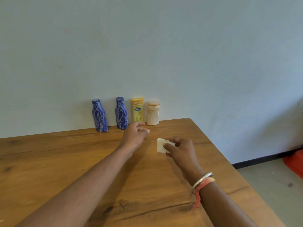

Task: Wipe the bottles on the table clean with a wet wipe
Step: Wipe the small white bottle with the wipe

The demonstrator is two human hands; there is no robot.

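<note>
Along the wall at the back of the wooden table [65,161] stand two blue streaked bottles [99,115] [121,113], a yellow tube [137,109] and a cream bottle [153,115], all upright. My left hand [135,134] reaches toward them with loosely spread fingers, just in front of the yellow tube and holding nothing. My right hand [179,150] pinches a small folded white wet wipe [161,145] above the tabletop, to the right of the left hand and in front of the cream bottle.
The table's right edge runs diagonally from the far corner [190,119] toward me. Beyond it lies grey floor [270,177] with an orange object [295,163] at the far right. A pale wall rises directly behind the bottles.
</note>
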